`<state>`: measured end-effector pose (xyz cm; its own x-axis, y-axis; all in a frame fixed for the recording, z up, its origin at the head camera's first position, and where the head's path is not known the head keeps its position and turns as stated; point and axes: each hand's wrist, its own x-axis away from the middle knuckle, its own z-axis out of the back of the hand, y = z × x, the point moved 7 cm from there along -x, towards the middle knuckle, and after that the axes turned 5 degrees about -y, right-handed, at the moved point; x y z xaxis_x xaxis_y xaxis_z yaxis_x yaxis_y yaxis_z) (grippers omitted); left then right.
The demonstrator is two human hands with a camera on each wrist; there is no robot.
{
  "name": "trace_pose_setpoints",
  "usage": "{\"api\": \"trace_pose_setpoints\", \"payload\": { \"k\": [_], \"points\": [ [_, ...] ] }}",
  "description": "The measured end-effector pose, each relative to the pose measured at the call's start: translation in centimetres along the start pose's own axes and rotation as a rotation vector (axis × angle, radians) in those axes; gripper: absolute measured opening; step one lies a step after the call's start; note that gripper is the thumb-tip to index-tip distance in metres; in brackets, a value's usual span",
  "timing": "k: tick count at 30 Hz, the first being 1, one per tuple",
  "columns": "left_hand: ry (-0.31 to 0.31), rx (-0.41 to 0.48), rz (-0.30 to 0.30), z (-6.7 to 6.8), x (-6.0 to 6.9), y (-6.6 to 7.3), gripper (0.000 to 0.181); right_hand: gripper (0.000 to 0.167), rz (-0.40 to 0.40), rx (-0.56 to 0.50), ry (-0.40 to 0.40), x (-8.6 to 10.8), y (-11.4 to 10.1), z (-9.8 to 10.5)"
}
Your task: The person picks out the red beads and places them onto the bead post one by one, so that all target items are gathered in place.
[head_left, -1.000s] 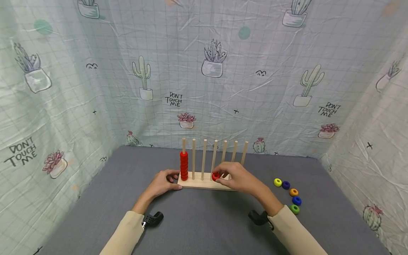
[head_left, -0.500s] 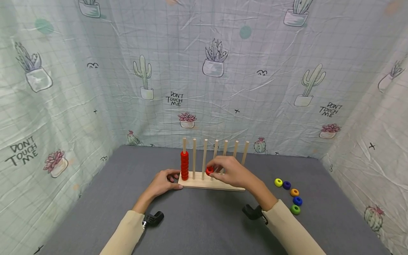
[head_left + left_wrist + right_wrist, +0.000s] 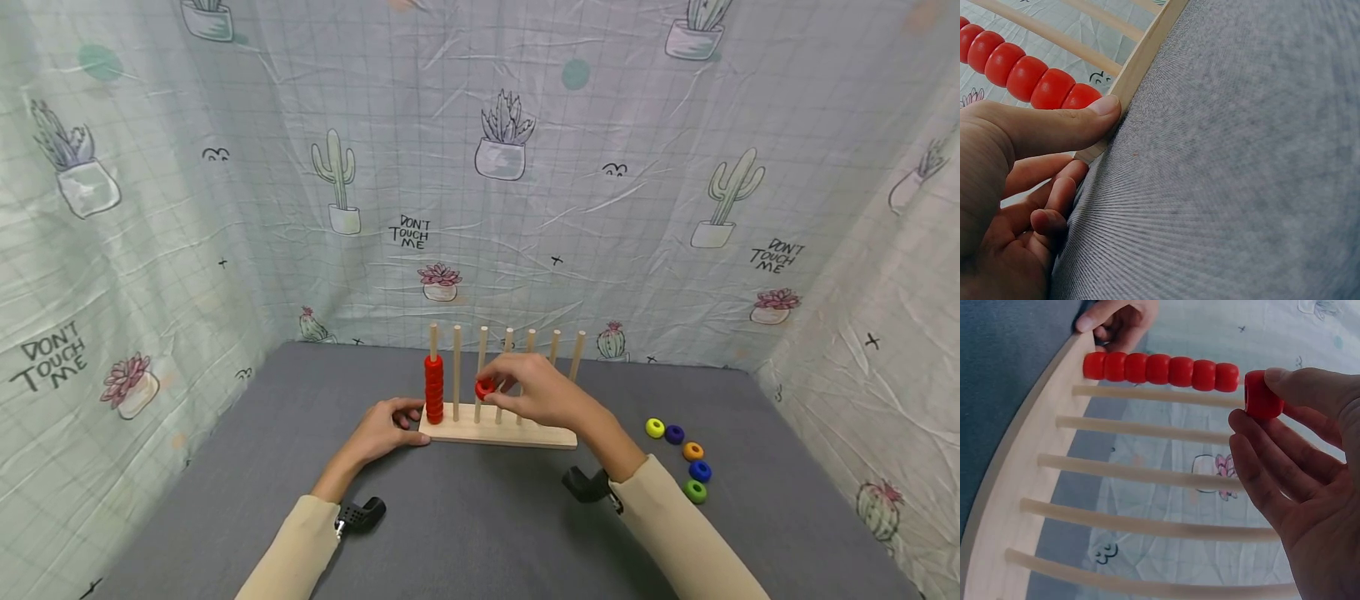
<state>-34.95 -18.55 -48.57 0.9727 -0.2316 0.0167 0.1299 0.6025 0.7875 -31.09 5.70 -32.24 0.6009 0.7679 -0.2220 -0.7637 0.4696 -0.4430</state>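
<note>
A wooden peg stand [image 3: 517, 433] with a row of upright pegs sits mid-table. Several red beads [image 3: 433, 390] are stacked on its leftmost peg, with the peg's top bare above them. My left hand [image 3: 382, 429] holds the stand's left end; in the left wrist view its thumb [image 3: 1100, 107] lies on the base edge and the fingers curl behind the end. Between thumb and fingertips my right hand [image 3: 540, 390] pinches one red bead [image 3: 483, 389], held above the base in front of the pegs. That loose bead [image 3: 1263, 395] shows plainly in the right wrist view.
On the grey table right of the stand lie a yellow bead [image 3: 655, 428], a purple bead [image 3: 674, 434], an orange bead [image 3: 693, 451], a blue bead [image 3: 700, 471] and a green bead [image 3: 695, 492]. A cactus-print curtain [image 3: 480, 250] hangs behind.
My right hand has moved left and upward with the red bead, from near the base at the middle pegs. The left hand has stayed on the stand's end.
</note>
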Motion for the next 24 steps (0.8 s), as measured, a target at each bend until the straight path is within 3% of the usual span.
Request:
{"api": "trace_pose_setpoints", "payload": {
  "k": [16, 24],
  "points": [
    [-0.002, -0.012, 0.003, 0.1, 0.0, 0.1, 0.066, 0.026, 0.040, -0.005, 0.005, -2.1, -1.5, 1.4],
    [-0.011, -0.013, 0.006, 0.0, 0.1, 0.2, 0.065, 0.026, 0.015, -0.015, 0.013, -3.1, -2.1, 2.1]
  ]
}}
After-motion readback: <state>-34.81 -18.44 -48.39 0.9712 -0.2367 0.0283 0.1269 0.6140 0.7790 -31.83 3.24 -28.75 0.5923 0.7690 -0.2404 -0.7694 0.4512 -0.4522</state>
